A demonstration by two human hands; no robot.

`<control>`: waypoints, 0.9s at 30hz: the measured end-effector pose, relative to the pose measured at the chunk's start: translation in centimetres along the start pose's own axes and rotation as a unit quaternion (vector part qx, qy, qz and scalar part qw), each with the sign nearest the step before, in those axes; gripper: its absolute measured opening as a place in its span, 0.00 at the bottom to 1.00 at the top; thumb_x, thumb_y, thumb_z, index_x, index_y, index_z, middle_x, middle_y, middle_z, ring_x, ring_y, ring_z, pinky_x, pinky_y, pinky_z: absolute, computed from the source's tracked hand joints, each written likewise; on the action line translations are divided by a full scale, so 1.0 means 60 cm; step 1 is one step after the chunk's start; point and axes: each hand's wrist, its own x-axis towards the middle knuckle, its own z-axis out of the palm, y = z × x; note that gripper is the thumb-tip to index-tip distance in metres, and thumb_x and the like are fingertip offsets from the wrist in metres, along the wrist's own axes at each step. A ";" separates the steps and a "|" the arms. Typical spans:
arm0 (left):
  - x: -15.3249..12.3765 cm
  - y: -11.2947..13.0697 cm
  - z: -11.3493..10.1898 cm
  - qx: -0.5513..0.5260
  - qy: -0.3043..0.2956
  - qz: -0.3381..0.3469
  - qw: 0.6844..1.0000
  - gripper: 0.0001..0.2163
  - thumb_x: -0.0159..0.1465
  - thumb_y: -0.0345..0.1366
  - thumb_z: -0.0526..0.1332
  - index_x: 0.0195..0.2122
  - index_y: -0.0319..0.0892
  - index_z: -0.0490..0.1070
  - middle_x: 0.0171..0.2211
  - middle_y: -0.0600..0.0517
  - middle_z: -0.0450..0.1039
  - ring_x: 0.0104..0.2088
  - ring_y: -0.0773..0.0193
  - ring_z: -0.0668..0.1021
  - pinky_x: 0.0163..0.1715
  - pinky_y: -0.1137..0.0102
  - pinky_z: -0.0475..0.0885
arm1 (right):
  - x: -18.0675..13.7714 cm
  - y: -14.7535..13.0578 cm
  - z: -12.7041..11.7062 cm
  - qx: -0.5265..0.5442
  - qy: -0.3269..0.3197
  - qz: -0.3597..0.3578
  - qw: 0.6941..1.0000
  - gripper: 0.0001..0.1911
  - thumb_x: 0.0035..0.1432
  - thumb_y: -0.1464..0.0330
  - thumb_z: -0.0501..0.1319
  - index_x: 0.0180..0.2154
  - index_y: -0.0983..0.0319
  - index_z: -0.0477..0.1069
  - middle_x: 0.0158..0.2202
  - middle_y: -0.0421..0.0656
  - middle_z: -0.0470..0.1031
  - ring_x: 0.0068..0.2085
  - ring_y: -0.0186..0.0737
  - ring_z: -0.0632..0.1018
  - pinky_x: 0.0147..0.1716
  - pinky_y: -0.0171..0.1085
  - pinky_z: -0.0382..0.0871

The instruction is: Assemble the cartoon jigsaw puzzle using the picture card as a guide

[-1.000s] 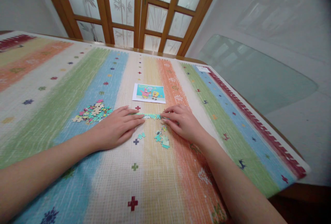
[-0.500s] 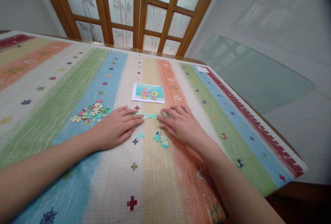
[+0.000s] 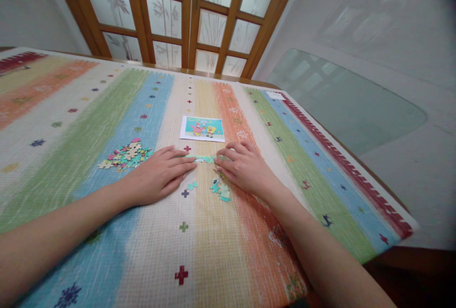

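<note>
Now puzzle strip (image 3: 204, 159) sits btwn L hand (image 3: 160, 176) & R hand (image 3: 245, 168)

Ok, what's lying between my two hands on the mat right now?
A short strip of joined teal puzzle pieces lies between the left hand and the right hand, its ends at their fingertips, seen in the head view.

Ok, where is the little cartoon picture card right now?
In the head view, the white-bordered cartoon picture card lies mid-table on the striped mat, just beyond the teal strip of joined puzzle pieces between the left hand and right hand.
</note>
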 end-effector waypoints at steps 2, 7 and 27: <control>-0.001 0.000 0.001 -0.003 0.003 -0.001 1.000 0.19 0.73 0.37 0.52 0.64 0.49 0.66 0.62 0.52 0.70 0.64 0.55 0.67 0.66 0.52 0.57 | -0.001 0.005 0.005 0.032 0.013 0.009 0.999 0.14 0.71 0.61 0.55 0.48 0.55 0.78 0.52 0.45 0.79 0.56 0.51 0.71 0.55 0.52 0.57; -0.002 -0.003 0.004 -0.006 0.011 0.007 1.000 0.19 0.73 0.37 0.52 0.64 0.49 0.65 0.62 0.52 0.70 0.64 0.55 0.68 0.65 0.53 0.58 | -0.014 0.033 0.008 0.127 0.118 0.098 0.980 0.14 0.70 0.65 0.54 0.53 0.56 0.74 0.54 0.46 0.78 0.55 0.50 0.73 0.54 0.50 0.61; -0.004 -0.006 0.008 0.010 -0.011 0.047 0.999 0.22 0.74 0.34 0.50 0.69 0.49 0.58 0.70 0.52 0.58 0.70 0.56 0.58 0.69 0.55 0.54 | -0.073 0.138 0.011 0.116 0.138 0.245 0.953 0.15 0.63 0.70 0.56 0.46 0.60 0.79 0.44 0.50 0.82 0.46 0.54 0.79 0.49 0.54 0.70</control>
